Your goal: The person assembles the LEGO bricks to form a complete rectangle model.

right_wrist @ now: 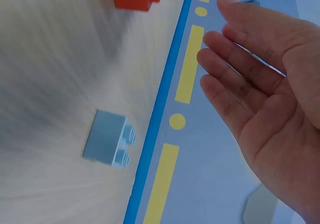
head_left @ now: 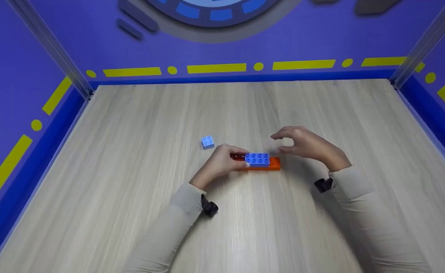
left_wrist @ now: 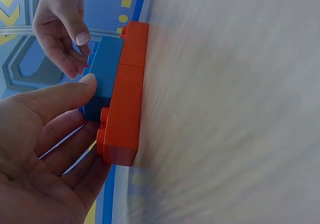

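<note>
A blue toy building brick [head_left: 257,160] with studs on top sits across two orange bricks [left_wrist: 127,97] laid end to end on the table; their seam shows beneath it in the left wrist view. My left hand [head_left: 224,159] grips the blue brick at its left end, thumb [left_wrist: 89,79] on the near side and fingers behind. Up and to the right of the bricks, my right hand [head_left: 300,142] hovers with fingers loosely bent and nothing between them. A small light blue brick [head_left: 207,142] stands alone, left of and behind the others.
The wooden table [head_left: 150,125] is bounded by a purple back wall [head_left: 222,53] and side walls with yellow markings. Black wrist mounts [head_left: 209,206] sit at both sleeve cuffs.
</note>
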Tool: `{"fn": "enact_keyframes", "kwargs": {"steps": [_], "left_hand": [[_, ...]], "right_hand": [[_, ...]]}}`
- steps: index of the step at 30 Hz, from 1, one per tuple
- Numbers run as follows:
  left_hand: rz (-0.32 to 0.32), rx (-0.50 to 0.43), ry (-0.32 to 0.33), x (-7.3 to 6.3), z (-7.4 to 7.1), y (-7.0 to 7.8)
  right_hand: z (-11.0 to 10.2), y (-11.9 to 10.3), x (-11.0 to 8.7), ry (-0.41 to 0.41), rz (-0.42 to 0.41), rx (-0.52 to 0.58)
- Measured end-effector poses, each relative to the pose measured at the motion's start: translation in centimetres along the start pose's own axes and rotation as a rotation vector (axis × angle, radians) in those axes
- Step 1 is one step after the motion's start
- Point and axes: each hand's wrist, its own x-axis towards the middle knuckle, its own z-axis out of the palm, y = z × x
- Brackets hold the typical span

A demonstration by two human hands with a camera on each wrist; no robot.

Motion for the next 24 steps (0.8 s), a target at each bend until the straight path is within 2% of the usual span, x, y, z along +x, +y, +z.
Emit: {"fn": "enact_keyframes", "kwargs": {"steps": [9,24], "left_hand": [[-0.012,-0.016,-0.005,0.0,0.0,0.0],[-0.019,-0.019,0.001,-0.1,0.0,0.0]], "right_hand": [[-0.6,1.5,-0.4,0.025,0.081,-0.008],[-1.4,3.5,-1.3,0.019,0.131,-0.007]]}}
